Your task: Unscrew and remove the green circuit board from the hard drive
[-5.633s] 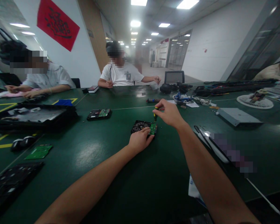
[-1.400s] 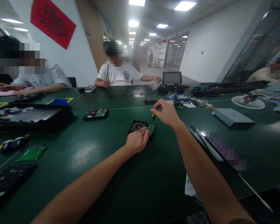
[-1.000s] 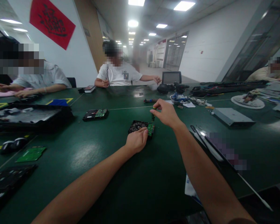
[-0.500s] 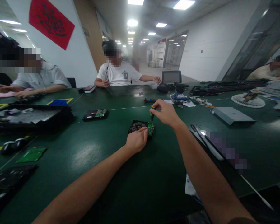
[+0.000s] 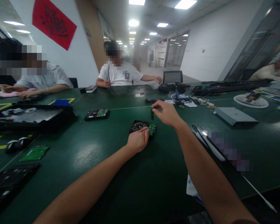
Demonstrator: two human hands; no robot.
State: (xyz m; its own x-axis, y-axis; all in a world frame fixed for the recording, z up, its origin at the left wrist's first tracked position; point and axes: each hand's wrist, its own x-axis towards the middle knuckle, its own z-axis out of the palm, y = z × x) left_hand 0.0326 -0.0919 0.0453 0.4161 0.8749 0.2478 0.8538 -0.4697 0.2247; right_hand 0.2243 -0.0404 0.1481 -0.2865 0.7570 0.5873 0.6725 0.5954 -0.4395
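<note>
A black hard drive [image 5: 138, 125] with a green circuit board [image 5: 151, 128] at its right end lies on the green table [image 5: 112, 180]. My left hand [image 5: 138, 140] is closed on its near edge, thumb and fingers by the board; the fingertips are partly hidden. My right hand [image 5: 166, 112] pinches the top of a short screwdriver [image 5: 152, 115] with a dark green handle. The screwdriver stands upright over the circuit board, its tip too small to make out.
Another hard drive [image 5: 97, 114] lies to the left, with a loose green circuit board [image 5: 35, 153] nearer me. A black tray [image 5: 32, 123] stands at far left. On the right are a grey metal box [image 5: 235, 115], a phone [image 5: 226, 149] and a white fan grille [image 5: 250, 101]. People sit across the table.
The whole view has shifted slightly. My right hand's fingers have moved a little around the top of the screwdriver, whose handle looks turned. My left hand stays on the hard drive.
</note>
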